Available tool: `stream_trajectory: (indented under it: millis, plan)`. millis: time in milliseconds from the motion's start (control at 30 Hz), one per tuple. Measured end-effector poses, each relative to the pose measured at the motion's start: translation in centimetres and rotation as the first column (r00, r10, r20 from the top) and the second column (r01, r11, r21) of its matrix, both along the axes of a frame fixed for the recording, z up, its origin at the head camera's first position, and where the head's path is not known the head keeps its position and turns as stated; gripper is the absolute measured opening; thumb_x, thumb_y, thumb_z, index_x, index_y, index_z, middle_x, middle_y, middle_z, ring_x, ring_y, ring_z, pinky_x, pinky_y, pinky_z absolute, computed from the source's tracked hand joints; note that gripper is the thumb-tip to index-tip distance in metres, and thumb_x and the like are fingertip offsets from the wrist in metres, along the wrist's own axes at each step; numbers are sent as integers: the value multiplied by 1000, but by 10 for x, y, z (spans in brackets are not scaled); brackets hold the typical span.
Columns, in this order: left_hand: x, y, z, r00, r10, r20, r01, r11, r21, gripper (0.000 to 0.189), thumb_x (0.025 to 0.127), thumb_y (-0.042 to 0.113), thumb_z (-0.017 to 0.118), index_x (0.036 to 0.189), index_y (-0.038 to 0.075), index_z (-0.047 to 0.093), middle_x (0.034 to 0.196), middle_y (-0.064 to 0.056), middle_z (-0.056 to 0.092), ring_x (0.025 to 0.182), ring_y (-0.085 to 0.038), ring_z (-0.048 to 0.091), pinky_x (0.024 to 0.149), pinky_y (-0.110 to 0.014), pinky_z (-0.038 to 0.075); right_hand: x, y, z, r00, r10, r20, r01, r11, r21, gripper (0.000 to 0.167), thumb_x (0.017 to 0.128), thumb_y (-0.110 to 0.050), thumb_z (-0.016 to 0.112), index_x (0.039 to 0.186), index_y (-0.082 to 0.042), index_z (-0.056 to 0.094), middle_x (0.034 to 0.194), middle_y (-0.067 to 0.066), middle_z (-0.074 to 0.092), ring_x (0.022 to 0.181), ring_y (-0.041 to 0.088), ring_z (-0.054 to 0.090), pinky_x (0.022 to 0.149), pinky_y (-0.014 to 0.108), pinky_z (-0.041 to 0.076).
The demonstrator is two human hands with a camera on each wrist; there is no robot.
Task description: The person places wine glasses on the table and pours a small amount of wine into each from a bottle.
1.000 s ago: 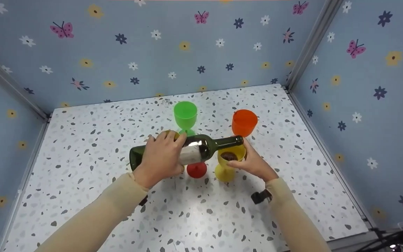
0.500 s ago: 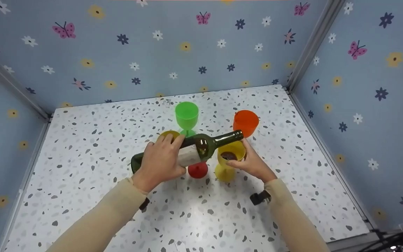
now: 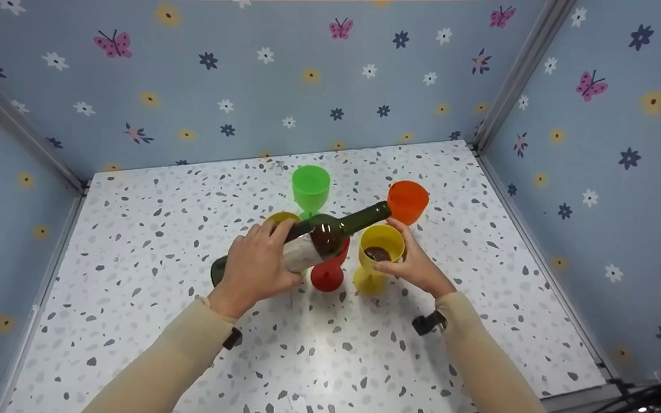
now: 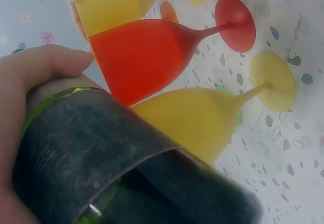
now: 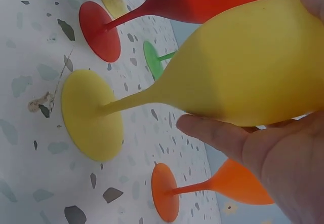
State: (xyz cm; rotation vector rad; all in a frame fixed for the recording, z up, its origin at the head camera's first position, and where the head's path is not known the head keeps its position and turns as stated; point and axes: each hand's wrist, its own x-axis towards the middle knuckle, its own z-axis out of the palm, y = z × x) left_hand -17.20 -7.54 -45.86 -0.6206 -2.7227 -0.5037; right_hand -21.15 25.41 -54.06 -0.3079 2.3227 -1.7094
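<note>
My left hand (image 3: 253,267) grips a dark green wine bottle (image 3: 314,244) round its pale-labelled body. The bottle is tilted, its neck pointing right and raised above the rim of a yellow goblet (image 3: 370,278). Dark liquid lies at the bottom of that goblet's bowl. Fingers and thumb of my right hand (image 3: 422,271) curl round the bowl, and its round foot (image 5: 93,117) rests on the table in the right wrist view. Partly behind the bottle stand a red goblet (image 3: 327,279) and a second yellow goblet (image 3: 282,217), its bowl mostly covered in the head view.
Behind the bottle stands a green goblet (image 3: 311,186). An orange goblet (image 3: 409,202) is at the back right, close beyond the bottle's mouth. All stand on a speckled white table (image 3: 164,212), enclosed by flowered blue walls (image 3: 284,80).
The bottle's neck has risen and tipped up away from the yellow goblet, uncovering its rim and more of the red goblet. My right hand keeps its hold on the yellow goblet.
</note>
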Motion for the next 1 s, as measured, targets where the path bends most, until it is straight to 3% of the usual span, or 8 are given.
stream_trajectory:
  millis: [200, 333, 433, 533, 667, 733, 833, 1000]
  plan:
    - [6, -5, -5, 1000, 13, 25, -13, 1000, 12, 84, 62, 41, 84, 134, 11, 55, 115, -13, 62, 85, -30, 60, 65, -44, 53, 1, 18, -3, 999, 40, 35, -37, 997, -69, 89, 82, -5, 71, 155, -19, 23, 157, 2, 32, 140, 25, 33, 110, 59, 28]
    - [8, -7, -6, 999, 23, 42, -24, 1000, 14, 84, 62, 42, 84, 134, 10, 55, 108, -13, 62, 84, -29, 59, 64, -44, 52, 0, 39, 0, 995, -9, 99, 15, 998, -60, 55, 97, -16, 60, 147, -7, 38, 146, 11, 47, 134, 31, 42, 107, 53, 38]
    - [10, -9, -4, 999, 24, 44, -24, 1000, 14, 84, 63, 44, 83, 134, 10, 55, 105, -13, 61, 82, -28, 58, 64, -43, 52, -5, 50, 2, 986, -139, 96, 142, 990, -22, 48, 100, -33, 58, 136, -3, 47, 130, 16, 57, 122, 35, 52, 96, 42, 50]
    - [10, -12, -1, 999, 31, 40, -31, 999, 13, 86, 62, 45, 83, 135, 10, 54, 102, -13, 61, 80, -28, 58, 63, -43, 52, -14, 55, 6, 947, -321, -8, 321, 947, 11, 56, 95, -41, 65, 132, -3, 48, 119, 17, 58, 111, 34, 55, 86, 34, 55]
    - [8, -16, 2, 998, 46, 34, -47, 999, 14, 90, 59, 45, 85, 136, 11, 54, 101, -13, 61, 80, -28, 58, 63, -44, 51, -32, 49, 11, 879, -459, -129, 467, 883, 46, 83, 84, -43, 77, 147, -8, 34, 134, 16, 47, 124, 33, 46, 98, 40, 47]
    - [7, -17, 4, 998, 49, 32, -50, 999, 12, 90, 59, 46, 85, 136, 11, 55, 100, -13, 60, 80, -28, 57, 61, -44, 51, -42, 44, 14, 878, -461, -130, 474, 875, 95, 99, 81, -46, 79, 155, -13, 21, 148, 14, 36, 136, 32, 34, 107, 45, 38]
    - [3, -17, 6, 998, 47, 32, -48, 999, 6, 90, 59, 49, 85, 135, 11, 55, 98, -13, 60, 78, -28, 56, 59, -43, 50, -55, 36, 18, 897, -434, -84, 442, 884, 153, 115, 77, -51, 81, 159, -19, 7, 160, 10, 20, 144, 32, 22, 112, 51, 31]
    - [-4, -16, 13, 999, 44, 29, -44, 999, -7, 91, 59, 51, 84, 135, 11, 55, 96, -13, 59, 76, -27, 54, 58, -42, 48, -72, 29, 23, 907, -418, -48, 420, 894, 152, 118, 75, -51, 82, 160, -20, 6, 163, 7, 17, 145, 32, 23, 112, 49, 31]
